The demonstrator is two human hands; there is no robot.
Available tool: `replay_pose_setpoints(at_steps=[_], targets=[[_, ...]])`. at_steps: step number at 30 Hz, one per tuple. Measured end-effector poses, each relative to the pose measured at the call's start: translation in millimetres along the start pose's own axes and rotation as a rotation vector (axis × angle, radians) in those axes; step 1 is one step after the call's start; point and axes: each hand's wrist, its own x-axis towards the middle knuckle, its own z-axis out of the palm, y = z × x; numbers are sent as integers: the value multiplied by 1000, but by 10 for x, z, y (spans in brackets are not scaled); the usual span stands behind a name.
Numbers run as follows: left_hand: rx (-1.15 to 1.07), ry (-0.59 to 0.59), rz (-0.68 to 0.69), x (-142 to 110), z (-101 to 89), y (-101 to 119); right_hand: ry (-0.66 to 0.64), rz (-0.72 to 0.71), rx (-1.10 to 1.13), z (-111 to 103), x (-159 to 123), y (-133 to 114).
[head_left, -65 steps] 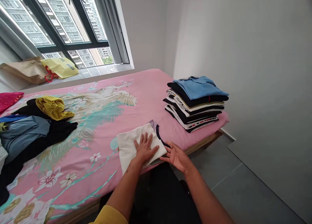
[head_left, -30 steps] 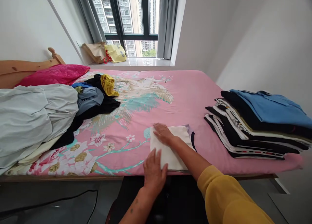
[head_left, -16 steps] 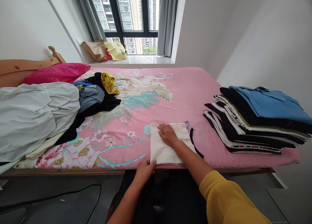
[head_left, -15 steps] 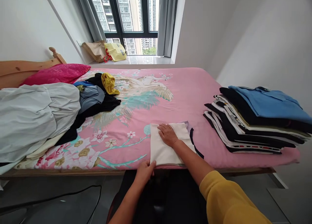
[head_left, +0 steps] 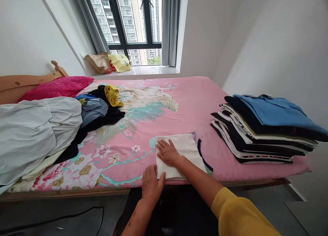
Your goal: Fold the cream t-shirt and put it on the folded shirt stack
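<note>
A cream-white folded garment (head_left: 186, 145) lies near the front edge of the bed, with a dark trim and a lilac bit showing along its right side. Flat on its upper left part rests my right hand (head_left: 167, 153), fingers slightly spread. My left hand (head_left: 152, 183) is at the garment's near left corner, its fingers along the left edge and its thumb apart, by the front edge. Neither hand grips anything that I can see.
On the right stands a tall stack of folded clothes (head_left: 256, 136) with a blue garment (head_left: 279, 109) on top. Loose clothes (head_left: 94, 109) and a large pale garment (head_left: 38, 126) heap at the left beside a magenta pillow (head_left: 58, 87). Paper bags (head_left: 98, 62) sit on the windowsill.
My left hand has moved from pinching the near corner up to the garment's left edge, with its fingers opened out. My right hand has slid a little left across the cloth.
</note>
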Motion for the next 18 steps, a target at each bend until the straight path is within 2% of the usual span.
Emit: replay_pose_setpoints(at_steps=[5,8,13,16,18], targets=[[1,-323,-323,119,-132,55,-121,251,72,-250,311,238],[-11,-408,-389,189,-215,79,-252,314,91,-445,566,452],[-111,-403,-369,248,-146,60,-490,369,117,-597,905,581],[-412,-326,-379,200,18,6,-617,375,174,-623,1003,547],[-706,-242,-484,164,137,-26,-664,364,232,-659,1018,544]])
